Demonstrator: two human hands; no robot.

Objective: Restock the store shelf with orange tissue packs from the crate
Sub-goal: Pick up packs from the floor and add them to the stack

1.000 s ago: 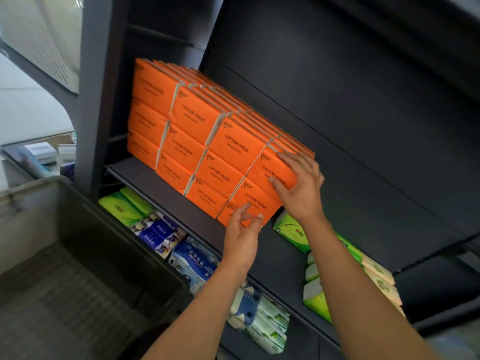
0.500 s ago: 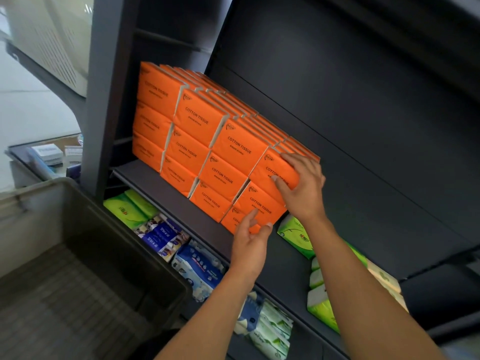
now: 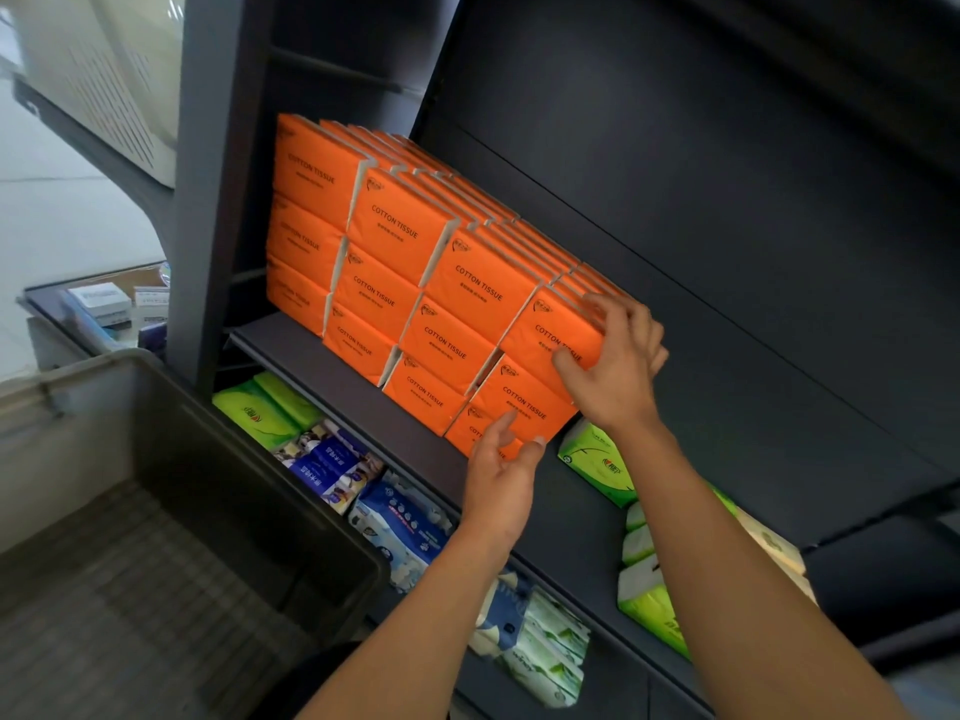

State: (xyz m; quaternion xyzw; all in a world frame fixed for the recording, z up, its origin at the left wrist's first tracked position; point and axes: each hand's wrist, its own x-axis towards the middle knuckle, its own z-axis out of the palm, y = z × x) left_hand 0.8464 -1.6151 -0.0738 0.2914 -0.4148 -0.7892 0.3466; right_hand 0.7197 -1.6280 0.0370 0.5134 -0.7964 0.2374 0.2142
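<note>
Crate (image 3: 171, 537) shows no packs, orange tissue packs (image 3: 415, 283) stacked on shelf (image 3: 311, 356); right hand (image 3: 618, 366) grips top end pack, left hand (image 3: 501, 470) flat-fingered against bottom pack — restock apparently near done, squaring up.

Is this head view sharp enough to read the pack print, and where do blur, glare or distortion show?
Head view: "COTTON TISSUE" reads clearly on the orange packs; the crate bottom is smeared with blur; the floor at far left is washed out; shelf lines tilt and bow from the wide lens; both hands are sharp.
</note>
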